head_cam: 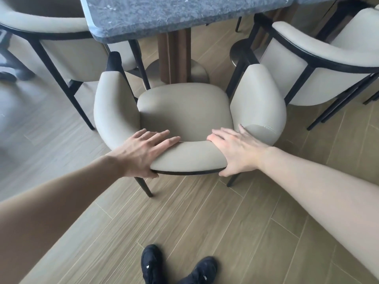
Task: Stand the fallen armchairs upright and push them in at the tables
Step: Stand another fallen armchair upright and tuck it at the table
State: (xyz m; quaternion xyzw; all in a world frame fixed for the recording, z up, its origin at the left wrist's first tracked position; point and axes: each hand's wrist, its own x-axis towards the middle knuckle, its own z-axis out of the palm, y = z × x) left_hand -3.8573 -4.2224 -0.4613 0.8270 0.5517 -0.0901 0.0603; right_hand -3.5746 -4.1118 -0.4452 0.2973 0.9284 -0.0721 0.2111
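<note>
A beige armchair (184, 107) with black legs stands upright on the wooden floor, its seat facing the dark stone table (174, 15). The seat's front edge is near the table's pedestal, and most of the seat lies outside the tabletop. My left hand (141, 152) grips the left part of the curved backrest, with the fingers laid over the top and the thumb under the black rim. My right hand (235, 152) grips the right part of the backrest the same way.
A second beige armchair (67, 58) stands upright at the table's left side, and a third (307, 64) at its right, both close to the middle chair's arms. The wooden pedestal (174, 58) on a round base is ahead. My black shoes (152, 263) are behind the chair.
</note>
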